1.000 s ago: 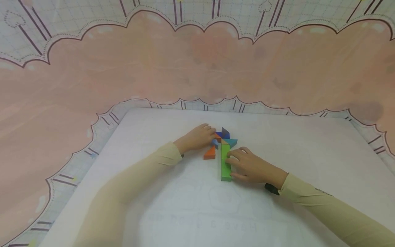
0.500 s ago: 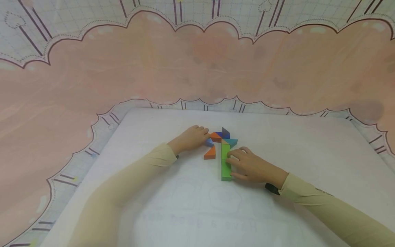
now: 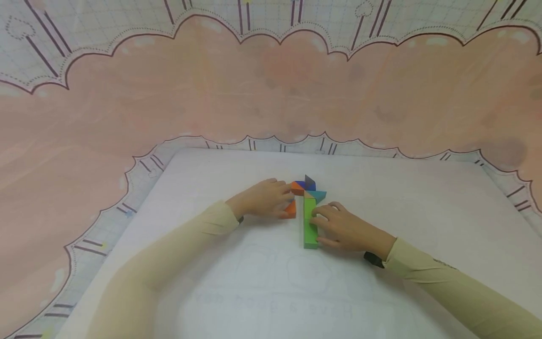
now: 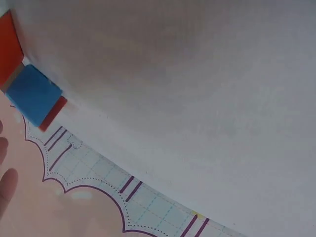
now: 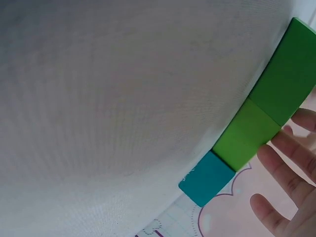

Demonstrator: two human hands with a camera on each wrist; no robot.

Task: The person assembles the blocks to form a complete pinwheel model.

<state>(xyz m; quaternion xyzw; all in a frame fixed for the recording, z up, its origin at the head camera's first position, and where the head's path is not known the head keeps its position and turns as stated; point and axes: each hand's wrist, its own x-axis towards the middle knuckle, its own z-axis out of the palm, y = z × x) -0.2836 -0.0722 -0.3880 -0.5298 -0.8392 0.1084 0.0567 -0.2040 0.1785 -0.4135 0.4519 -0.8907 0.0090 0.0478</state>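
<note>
My left hand (image 3: 267, 197) reaches over an orange triangular block (image 3: 291, 210), partly covering it. Just a sliver of a blue block shows by its fingertips; in the left wrist view a blue block (image 4: 33, 95) appears beside an orange one (image 4: 9, 47), with the fingers (image 4: 7, 190) at the left edge. My right hand (image 3: 342, 228) rests its spread fingertips along two green blocks laid end to end, one light green (image 5: 247, 136), one darker green (image 5: 285, 71). A teal triangular block (image 3: 316, 195) adjoins their far end. Another orange block (image 3: 298, 190) lies near the left fingertips.
Behind the green blocks sit a dark blue block (image 3: 310, 186) and an upright greyish-purple triangular piece (image 3: 309, 180). All rest on a white tabletop (image 3: 237, 292) whose far edge meets a pink patterned cloth (image 3: 271, 89).
My left hand first drew back left with the blue block beside it, then moved nearer, now covering most of the blue block and part of the orange triangle. The right hand stayed put.
</note>
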